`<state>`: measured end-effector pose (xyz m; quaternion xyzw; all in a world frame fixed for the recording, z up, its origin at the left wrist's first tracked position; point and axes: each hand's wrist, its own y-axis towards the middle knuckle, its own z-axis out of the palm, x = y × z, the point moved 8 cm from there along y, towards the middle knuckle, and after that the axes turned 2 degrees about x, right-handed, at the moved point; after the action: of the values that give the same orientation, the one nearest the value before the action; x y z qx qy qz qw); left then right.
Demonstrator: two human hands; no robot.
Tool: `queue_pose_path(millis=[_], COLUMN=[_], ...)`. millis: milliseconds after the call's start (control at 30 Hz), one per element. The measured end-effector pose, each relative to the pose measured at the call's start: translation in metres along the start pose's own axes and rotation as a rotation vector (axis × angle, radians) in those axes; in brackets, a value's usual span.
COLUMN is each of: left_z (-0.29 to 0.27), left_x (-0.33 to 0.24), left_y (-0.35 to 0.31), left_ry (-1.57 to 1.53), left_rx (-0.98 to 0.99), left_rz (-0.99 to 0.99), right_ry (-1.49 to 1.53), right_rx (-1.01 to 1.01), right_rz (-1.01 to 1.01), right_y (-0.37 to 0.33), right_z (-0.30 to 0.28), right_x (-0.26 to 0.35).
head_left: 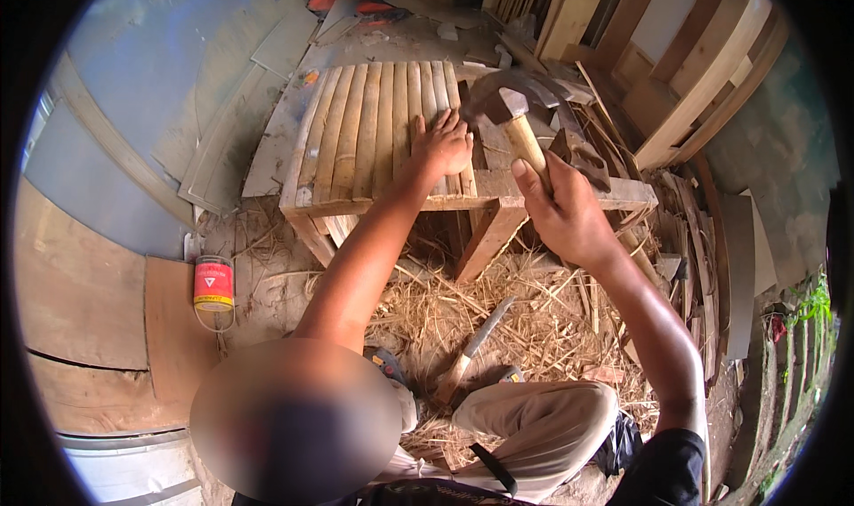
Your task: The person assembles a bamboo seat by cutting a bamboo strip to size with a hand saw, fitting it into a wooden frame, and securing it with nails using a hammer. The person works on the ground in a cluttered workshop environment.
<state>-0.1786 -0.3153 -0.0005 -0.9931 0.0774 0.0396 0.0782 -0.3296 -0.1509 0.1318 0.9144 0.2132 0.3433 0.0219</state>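
My right hand [569,208] is closed round the wooden handle of a hammer [525,141], its dark metal head raised over the right part of a low wooden frame [525,190]. Side by side across the left part of that frame lie several bamboo slats [365,132]. On the rightmost slats rests my left hand [443,146], palm down with its fingers stretched out and apart. No nail can be made out under the hammer or at the fingers. Right of the hammer, a dark wooden tool with a handle [583,159] sits on the frame.
A long-bladed knife [480,337] lies among bamboo shavings [427,306] on the floor before my legs. A red and yellow can [213,284] stands at left. Wood scraps [703,248] and leaning wooden frames [703,70] line the right side.
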Motion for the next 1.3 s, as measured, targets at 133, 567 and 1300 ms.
queue_pose_path(millis=[133, 567, 1300], left_z=[-0.011, -0.015, -0.014], left_x=[-0.005, 0.000, 0.010], left_y=[-0.011, -0.006, 0.005], left_ry=[0.111, -0.124, -0.202], left_rx=[-0.086, -0.152, -0.364], left_rz=[0.063, 0.058, -0.014], right_ry=[-0.040, -0.080, 0.460], right_rx=[0.102, 0.178, -0.353], right_rz=[-0.029, 0.033, -0.285], right_y=[-0.003, -0.024, -0.022], right_z=[0.015, 0.030, -0.111], right_x=[0.007, -0.002, 0.058])
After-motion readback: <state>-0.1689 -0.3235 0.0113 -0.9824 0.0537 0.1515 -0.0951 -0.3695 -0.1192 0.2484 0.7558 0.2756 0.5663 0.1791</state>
